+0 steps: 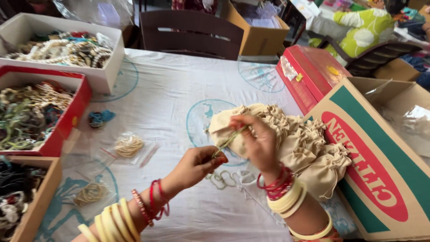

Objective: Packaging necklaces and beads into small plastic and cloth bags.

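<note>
My left hand pinches the lower end of a thin greenish-yellow cord over the white tablecloth. My right hand pinches the cord's upper end, so the cord runs taut between both hands. Behind my right hand lies a heap of small beige drawstring pouches. Bangles and red bracelets sit on both wrists. A loose coil of pale cord rests on the cloth just below my hands.
Open boxes of beaded jewellery stand at left: a white box, a red box, a cardboard box. Clear packets with coiled bands lie on the cloth. A large printed carton and red box are at right. A seated person is beyond.
</note>
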